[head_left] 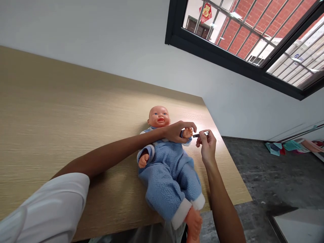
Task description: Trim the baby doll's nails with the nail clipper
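A baby doll [168,160] in a fuzzy blue outfit with white cuffs lies on its back on the wooden table [63,114]. Reaching across its chest, my left hand [175,131] is closed around the doll's raised hand [187,132], whose small fingers stick out. My right hand [208,145] pinches a small silver nail clipper [196,135]. The clipper's tip is at the doll's fingertips; I cannot tell whether it touches them. The doll's other hand [143,160] rests by its side. One bare foot [194,222] hangs past the table's front edge.
A pale wall [113,40] runs behind the table, with a barred, dark-framed window [227,57] at the upper right. The table's right edge drops to a dark grey floor [255,168]. Coloured cloths or papers [291,145] lie along the wall at the far right.
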Tool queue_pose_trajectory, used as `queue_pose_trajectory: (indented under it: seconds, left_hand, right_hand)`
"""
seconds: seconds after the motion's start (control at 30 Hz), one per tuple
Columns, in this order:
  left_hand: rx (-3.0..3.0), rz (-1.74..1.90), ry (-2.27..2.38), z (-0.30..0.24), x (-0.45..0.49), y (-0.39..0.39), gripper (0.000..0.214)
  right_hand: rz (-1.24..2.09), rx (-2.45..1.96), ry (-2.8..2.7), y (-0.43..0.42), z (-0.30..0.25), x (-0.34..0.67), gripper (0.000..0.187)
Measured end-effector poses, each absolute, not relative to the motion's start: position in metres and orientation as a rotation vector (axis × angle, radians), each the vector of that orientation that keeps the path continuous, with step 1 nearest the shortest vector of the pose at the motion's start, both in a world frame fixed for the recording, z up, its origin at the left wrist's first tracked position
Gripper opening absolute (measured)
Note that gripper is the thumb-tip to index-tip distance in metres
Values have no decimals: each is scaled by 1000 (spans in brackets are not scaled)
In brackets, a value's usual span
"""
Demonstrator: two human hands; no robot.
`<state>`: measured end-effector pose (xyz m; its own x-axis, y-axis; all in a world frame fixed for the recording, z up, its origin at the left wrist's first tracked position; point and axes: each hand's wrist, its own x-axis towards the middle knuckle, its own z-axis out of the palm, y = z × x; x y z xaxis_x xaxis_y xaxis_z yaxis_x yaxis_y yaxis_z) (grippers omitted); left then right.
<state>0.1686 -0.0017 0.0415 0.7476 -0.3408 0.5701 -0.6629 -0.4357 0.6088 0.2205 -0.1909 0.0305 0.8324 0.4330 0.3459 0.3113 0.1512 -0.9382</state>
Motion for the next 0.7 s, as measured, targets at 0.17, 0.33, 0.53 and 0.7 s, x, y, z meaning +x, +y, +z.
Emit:
queue_pose_trajectory:
  seconds: [0.17, 0.33, 0.53, 0.7]
  left_hand:
    - [2097, 431, -760, 40, 171, -3, 33]
    - [2097, 433, -754, 44, 170, -4, 34]
    - [2147, 397, -692, 43, 168, -4, 48]
    - [2166, 379, -676, 43, 168, -4, 51]
  right_hand:
    - [114, -1453, -651, -190, 30, 221, 35]
    - [120, -1458, -651, -190, 30, 220, 37]
    - [110, -1465, -634, -190, 30, 220, 36]
    - [120, -1482, -620, -190, 30, 222, 35]
